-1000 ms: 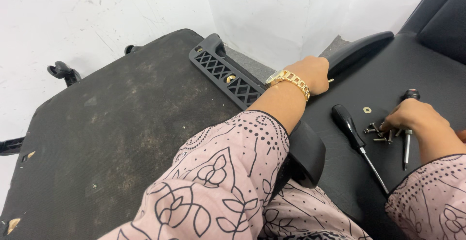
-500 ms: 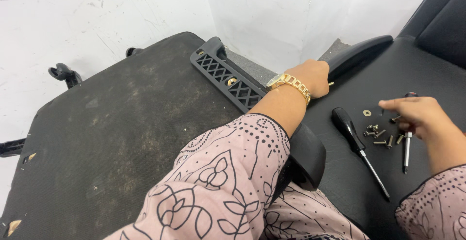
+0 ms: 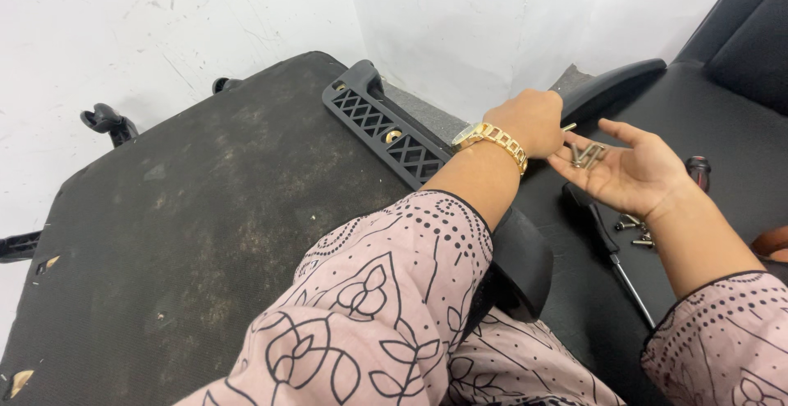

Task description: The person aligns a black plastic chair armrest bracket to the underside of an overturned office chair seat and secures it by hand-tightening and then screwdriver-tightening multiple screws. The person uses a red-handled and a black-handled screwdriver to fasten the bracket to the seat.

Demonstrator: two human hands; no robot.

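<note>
1. Two hands meet at the right of the head view, over the black seat (image 3: 722,119) of a chair lying beside an upturned seat base (image 3: 205,209).

2. Right hand (image 3: 628,168): it lies palm up, fingers spread flat and apart, gripping nothing. A few small metal screws (image 3: 588,155) rest loose on the palm near the finger roots.

3. Left hand (image 3: 533,120): it is curled with its back to the camera, wrist crossing over a black plastic bracket (image 3: 386,131) with a lattice pattern. A gold watch (image 3: 491,139) sits on that wrist. The fingertips are hidden behind the knuckles; a short brassy end pokes out on the thumb side, so the fingers seem closed on one small screw, though I cannot tell the grip for sure.

4. Key relation: the screws on the palm lie just to the right of and slightly below the left hand's hidden fingertips, almost touching. They fan out roughly along the palm, pointing toward the left hand. The left hand is the nearer free picker; the right serves only as a tray.

5. Around them: a black armrest (image 3: 611,86) runs up-right behind the left hand. A screwdriver (image 3: 611,254) with a black handle lies on the seat below the right hand, its shaft pointing down-right. More loose screws (image 3: 636,232) lie just beside the shaft, partly under the right wrist.

6. One castor wheel (image 3: 107,119) shows at the far left, well apart from both hands.
</note>
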